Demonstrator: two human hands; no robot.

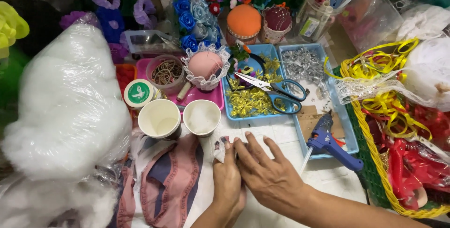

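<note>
My left hand (228,181) pinches a small piece of patterned white fabric (220,147) on the white work surface, its fingers closed on the cloth. My right hand (267,169) lies flat over the same fabric, fingers spread and pressing down, partly overlapping my left hand. Just beyond the hands stand two paper cups: one (202,117) holds white stuffing, the other (159,118) looks empty. A blue glue gun (330,143) lies to the right of my right hand.
A big clear bag of white stuffing (65,106) fills the left. Pink and navy cloth scraps (166,181) lie beside my left hand. Scissors (274,89) rest in a blue tray (229,114) of gold trims. A pink pincushion (205,66), fabric flowers and a ribbon basket (375,153) crowd the back and right.
</note>
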